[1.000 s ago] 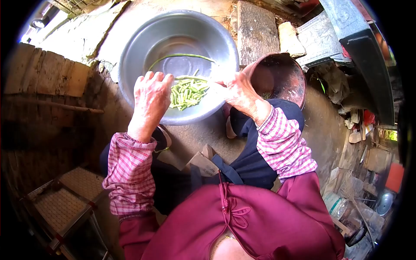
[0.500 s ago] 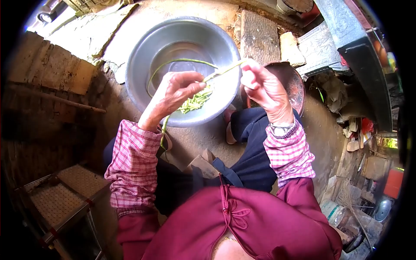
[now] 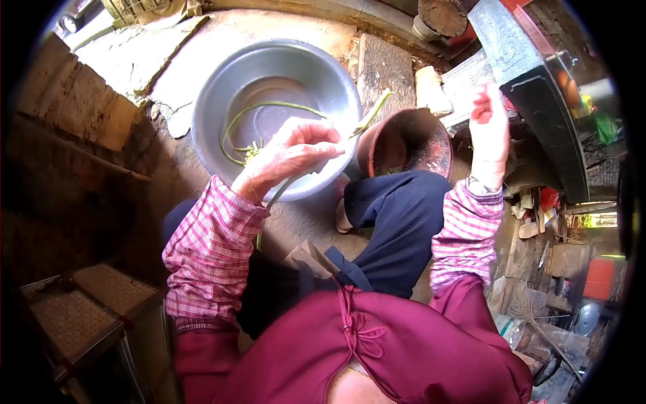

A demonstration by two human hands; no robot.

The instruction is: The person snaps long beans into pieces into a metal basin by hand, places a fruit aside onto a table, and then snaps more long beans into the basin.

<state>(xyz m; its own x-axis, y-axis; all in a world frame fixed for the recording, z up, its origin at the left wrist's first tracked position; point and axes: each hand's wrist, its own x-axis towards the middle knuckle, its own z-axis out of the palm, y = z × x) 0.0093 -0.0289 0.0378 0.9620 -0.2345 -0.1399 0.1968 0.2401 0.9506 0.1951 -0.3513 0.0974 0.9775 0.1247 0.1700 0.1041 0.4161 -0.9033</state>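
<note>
Over the right side of the grey metal basin (image 3: 208,121), my left hand (image 3: 293,158) is closed around long green beans (image 3: 372,112). Their upper ends stick out past my fingertips, and a tail hangs below my wrist. One bean curves in a loop across the basin. Cut bean pieces (image 3: 252,152) show in the basin, mostly hidden behind my left hand. My right hand (image 3: 490,135) is raised well to the right, apart from the beans. Its fingers are curled together and a little blurred; what they hold, if anything, is too small to make out.
A reddish-brown bucket (image 3: 441,145) with green scraps inside stands between the basin and my right arm. Behind it lies a wooden board (image 3: 383,71). A dark-edged slab (image 3: 555,128) juts in at the right. A rack-like stand (image 3: 81,310) is at the lower left.
My right hand has left the bean's end and swung to the right, past the bucket. My left hand has shifted slightly right with the beans, and the view has turned a little.
</note>
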